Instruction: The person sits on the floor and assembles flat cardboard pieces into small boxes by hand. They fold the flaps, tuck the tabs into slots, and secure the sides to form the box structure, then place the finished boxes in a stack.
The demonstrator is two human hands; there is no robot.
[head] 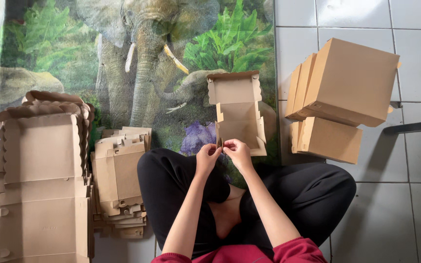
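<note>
The near edge of the half-folded box (236, 114) is covered by the left hand (207, 159) and right hand (238, 152), so what the fingertips pinch there cannot be made out. The big stack of flat cardboard (40, 190) runs off the bottom and left edges. The lower sheets of the smaller pile (120, 178) are hidden under the top ones. A dark bar (415, 127) is cut off at the right edge, its kind unclear.
</note>
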